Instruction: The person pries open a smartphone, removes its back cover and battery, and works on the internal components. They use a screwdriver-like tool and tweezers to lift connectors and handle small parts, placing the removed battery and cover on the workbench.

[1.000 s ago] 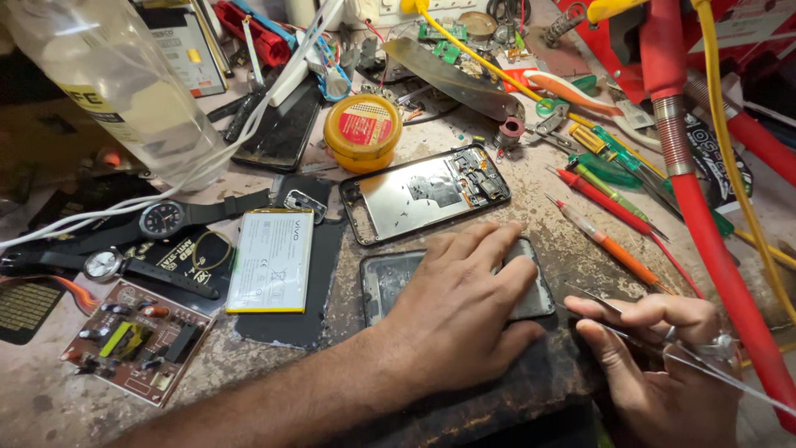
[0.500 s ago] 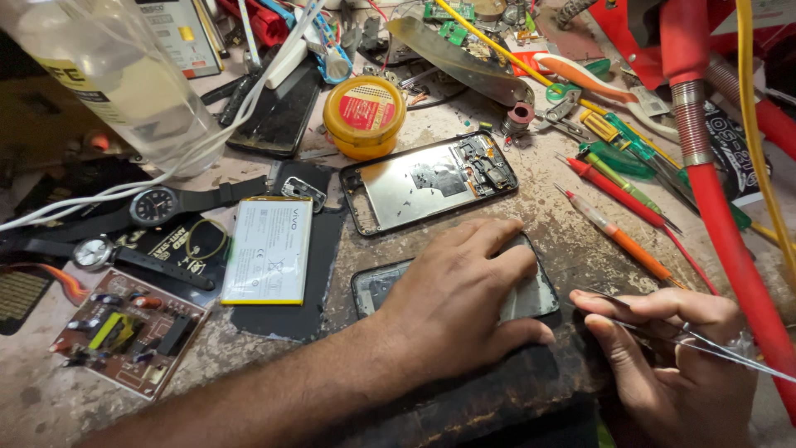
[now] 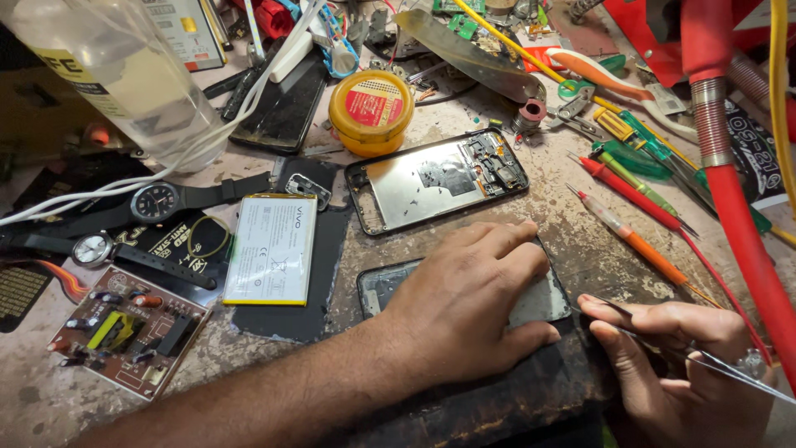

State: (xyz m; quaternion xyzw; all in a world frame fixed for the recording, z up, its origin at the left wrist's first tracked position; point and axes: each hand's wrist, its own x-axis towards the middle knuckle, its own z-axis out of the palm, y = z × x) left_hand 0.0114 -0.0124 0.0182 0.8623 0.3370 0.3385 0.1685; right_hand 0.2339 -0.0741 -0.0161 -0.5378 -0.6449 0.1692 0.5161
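Up top, a round yellow tin (image 3: 371,112) on the worktop (image 3: 580,249), lid on under a red label, contents hidden. Far left, a clear plastic bottle (image 3: 108,75) lying tilted, yellow-and-black label band near its upper end, inside looking mostly clear. Just below the tin, an opened phone frame (image 3: 437,178), bare metal plate and small circuit parts showing at its right end, long axis running left to right and rising slightly to the right. Left of that, a flat white battery (image 3: 272,249) with a yellow edge and small dark print, lying on a dark sheet, long side running up and down. Further left, two wristwatches (image 3: 157,202) and a brown circuit board (image 3: 124,329) with a yellow part.

Centre stage: a dark phone panel (image 3: 383,286) lying flat near the front edge, long axis left to right, left end peeking out, the rest mostly covered. Left hand (image 3: 468,303) spread flat and pressing down on it, fingers fanned toward the upper right. Right hand (image 3: 676,357) just beside, at the panel's right end, pinched tight on thin metal tweezers (image 3: 705,361), tips pointing left toward the panel's right edge; contact there too fine to tell. Hands close together, not touching.

Off right, red and orange screwdrivers (image 3: 638,232) angled down to the right, a thick red hose (image 3: 738,224) beyond.
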